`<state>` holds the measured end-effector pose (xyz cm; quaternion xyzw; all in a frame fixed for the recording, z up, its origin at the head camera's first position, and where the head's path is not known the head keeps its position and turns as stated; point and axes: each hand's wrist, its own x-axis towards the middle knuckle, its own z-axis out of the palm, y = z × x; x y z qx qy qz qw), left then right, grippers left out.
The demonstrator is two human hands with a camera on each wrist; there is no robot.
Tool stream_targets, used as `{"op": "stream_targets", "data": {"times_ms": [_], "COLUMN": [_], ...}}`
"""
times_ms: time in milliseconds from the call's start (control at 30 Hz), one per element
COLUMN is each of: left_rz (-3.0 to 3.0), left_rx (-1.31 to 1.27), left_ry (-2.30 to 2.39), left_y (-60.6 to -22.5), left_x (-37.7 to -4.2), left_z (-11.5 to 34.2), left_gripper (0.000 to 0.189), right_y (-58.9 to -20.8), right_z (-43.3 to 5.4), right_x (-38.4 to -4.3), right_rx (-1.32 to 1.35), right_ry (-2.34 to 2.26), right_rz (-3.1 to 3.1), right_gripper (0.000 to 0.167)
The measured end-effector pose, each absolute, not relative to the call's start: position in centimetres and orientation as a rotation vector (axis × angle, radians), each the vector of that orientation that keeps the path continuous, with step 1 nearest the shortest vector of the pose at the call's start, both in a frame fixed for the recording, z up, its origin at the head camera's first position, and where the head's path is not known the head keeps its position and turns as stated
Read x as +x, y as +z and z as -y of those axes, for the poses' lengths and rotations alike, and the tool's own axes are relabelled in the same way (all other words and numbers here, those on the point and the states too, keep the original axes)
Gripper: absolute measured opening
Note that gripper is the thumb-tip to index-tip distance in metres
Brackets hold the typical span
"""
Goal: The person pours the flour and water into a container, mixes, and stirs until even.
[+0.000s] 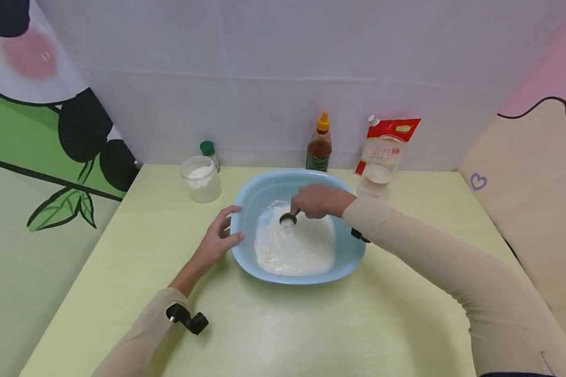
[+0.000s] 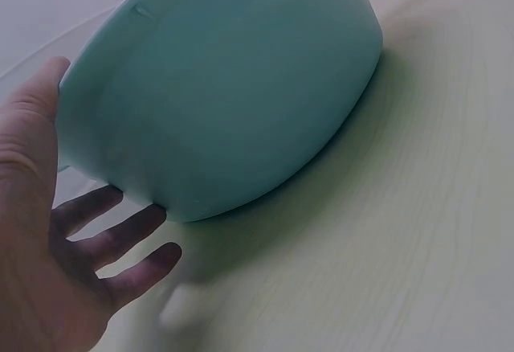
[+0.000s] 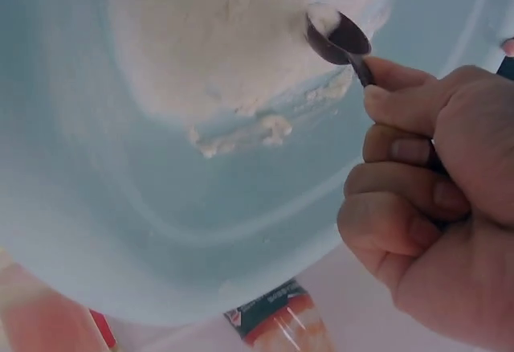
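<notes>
My right hand [image 1: 317, 201] holds a small dark measuring spoon [image 3: 341, 38] by its handle, pinched between thumb and forefinger with the other fingers curled. Some white powder lies in the spoon's bowl. Beneath it, a light blue plastic basin [image 1: 298, 278] contains a spread layer of white powder [image 1: 294, 254], with small clumps along one edge in the right wrist view. My left hand [image 2: 48, 231] rests against the basin's left side. Its thumb touches the rim, and its spread fingers lie at the outer wall.
Behind the basin stand a clear jar [image 1: 203, 180] of white powder, a green-capped shaker [image 1: 208, 151], a sauce bottle [image 1: 319, 146] with an orange cap and a red-and-white spouted pouch [image 1: 398, 127]. A clear container [image 1: 376, 178] stands before the pouch. The yellow table [image 1: 273, 335] meets a pale wall.
</notes>
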<state>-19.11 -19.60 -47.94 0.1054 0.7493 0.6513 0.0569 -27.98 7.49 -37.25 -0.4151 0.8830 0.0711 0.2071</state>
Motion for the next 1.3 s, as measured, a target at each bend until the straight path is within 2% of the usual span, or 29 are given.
{"op": "stream_targets", "data": {"times_ms": [267,533,733,900,1300], "left_rz": [-2.256,-2.271,-2.285,-2.261,-2.260], "left_rx": [0.357,0.348,0.334,0.347,0.359], "left_ry": [1.992,1.986,1.991,2.003,2.005], "left_y": [-48.0,-48.1,-48.0,-48.0,-48.1], "left_x": [-19.3,-19.1,-19.0,-19.2,-19.3], "left_z": [19.5,19.8,19.9,19.7,19.7], "left_gripper": [0.063,0.063,0.062,0.062,0.062], "right_y": [-36.7,-35.2,-36.4,-37.5,-36.0], "right_z": [-9.3,-10.3,-9.0,-7.7,-10.5], "right_x": [-29.3,-28.5,-27.6,-27.3,-29.4], "right_rx": [-1.053,-0.875,-0.988,-1.101,-0.914], "right_ry": [0.322,0.321,0.074,-0.011,0.202], "right_rz": [-2.586,-2.412,-2.191,-2.248,-2.527], "right_gripper": [0.025,0.020,0.032,0.037,0.033]}}
